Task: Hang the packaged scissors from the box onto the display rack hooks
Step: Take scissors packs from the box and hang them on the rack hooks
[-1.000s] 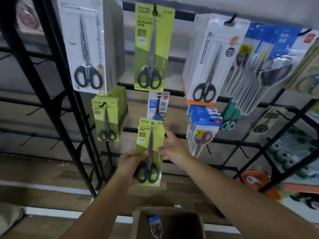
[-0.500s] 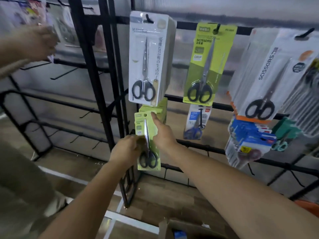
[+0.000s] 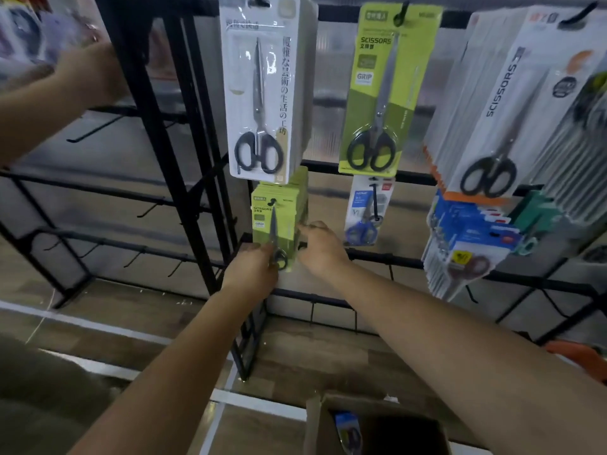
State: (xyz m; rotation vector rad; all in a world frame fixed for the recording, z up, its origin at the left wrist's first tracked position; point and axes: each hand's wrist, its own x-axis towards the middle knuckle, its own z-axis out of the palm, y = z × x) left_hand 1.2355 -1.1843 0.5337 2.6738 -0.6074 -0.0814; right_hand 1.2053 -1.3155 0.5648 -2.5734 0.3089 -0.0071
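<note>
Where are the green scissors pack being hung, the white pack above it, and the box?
green scissors pack (image 3: 267, 221): head view, on the card front, by the blade.
white scissors pack (image 3: 262, 93): head view, on the blister's middle, over the blades.
box (image 3: 313, 428): head view, on its left cardboard wall.

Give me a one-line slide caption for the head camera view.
Left hand and right hand seat a small green-carded scissors pack on a black rack hook.
</note>
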